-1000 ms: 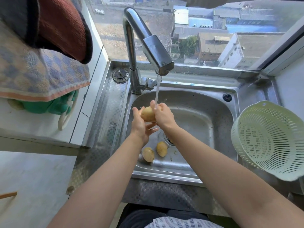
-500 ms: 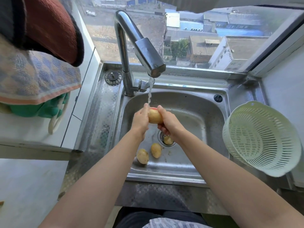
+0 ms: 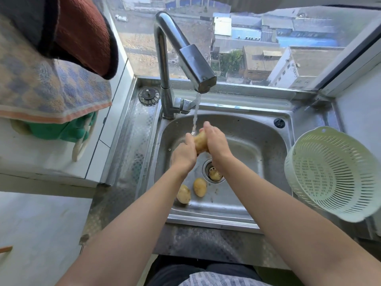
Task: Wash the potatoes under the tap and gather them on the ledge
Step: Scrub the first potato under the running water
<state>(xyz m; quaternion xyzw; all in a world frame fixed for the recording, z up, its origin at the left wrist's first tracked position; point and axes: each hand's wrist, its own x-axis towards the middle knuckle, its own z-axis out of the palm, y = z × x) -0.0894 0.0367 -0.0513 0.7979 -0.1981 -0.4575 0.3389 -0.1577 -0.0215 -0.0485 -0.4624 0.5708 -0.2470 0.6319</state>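
Observation:
A yellow potato (image 3: 200, 141) sits pressed between my left hand (image 3: 184, 155) and my right hand (image 3: 215, 143), right under the water stream falling from the steel tap (image 3: 196, 67). Both hands are closed around it over the steel sink (image 3: 266, 145). Two more potatoes lie on the sink floor near the front, one (image 3: 183, 194) beside the other (image 3: 200, 187). A third potato (image 3: 215, 174) rests in the drain opening. The steel ledge (image 3: 253, 100) runs behind the basin below the window.
A pale green plastic colander (image 3: 334, 174) stands tilted on the counter to the right of the sink. A sink strainer plug (image 3: 149, 96) lies on the back left corner. Towels (image 3: 51, 58) hang at upper left over a white tiled shelf.
The potato has turned between my hands from lying sideways to standing more on end, and my hands have slid along it under the stream. The camera shifted slightly.

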